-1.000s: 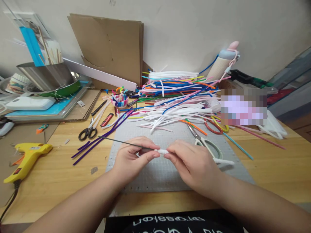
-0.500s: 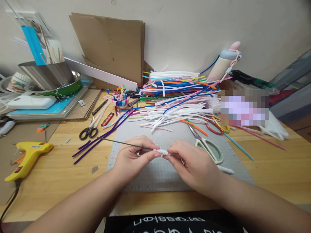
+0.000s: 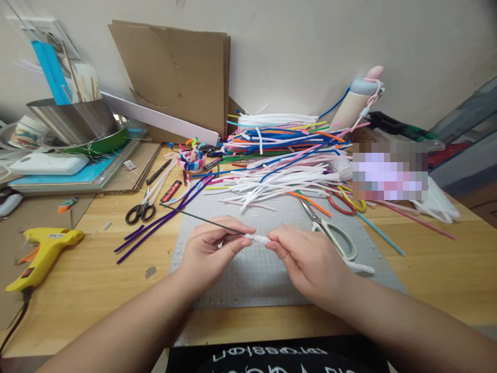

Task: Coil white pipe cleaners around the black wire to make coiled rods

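Observation:
Over a grey cutting mat (image 3: 256, 280), my left hand (image 3: 212, 254) pinches a thin dark wire (image 3: 198, 218) that runs up and to the left. A white pipe cleaner (image 3: 258, 239) is coiled round the wire's end between my two hands. My right hand (image 3: 306, 261) is closed on the coil's right end, fingertips together. The loose white tail (image 3: 359, 267) of the pipe cleaner lies on the mat right of my right hand.
A big heap of coloured pipe cleaners (image 3: 283, 155) lies behind the mat. Pale-handled scissors (image 3: 332, 235) rest right of my hands, black scissors (image 3: 142, 211) and purple pipe cleaners (image 3: 163, 220) to the left. A yellow glue gun (image 3: 42, 254) sits far left. Cardboard (image 3: 178, 72) leans on the wall.
The wire's far end has swung up and away a little as my hands turned the coil. The white tail has shifted slightly on the mat.

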